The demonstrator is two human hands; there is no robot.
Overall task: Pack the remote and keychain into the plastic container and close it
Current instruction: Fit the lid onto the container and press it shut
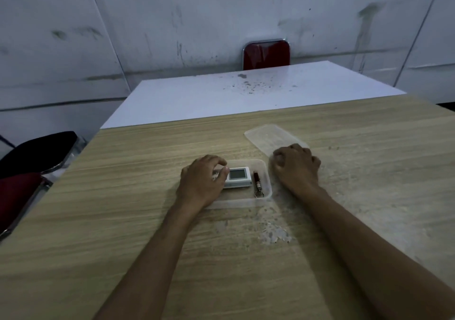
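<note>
Wooden table: left hand hides the remote's end.

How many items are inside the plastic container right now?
2. The white remote lies in the container, its left end under the left hand; the keychain lies just right of it. Anything beneath the hand would be hidden.
</note>
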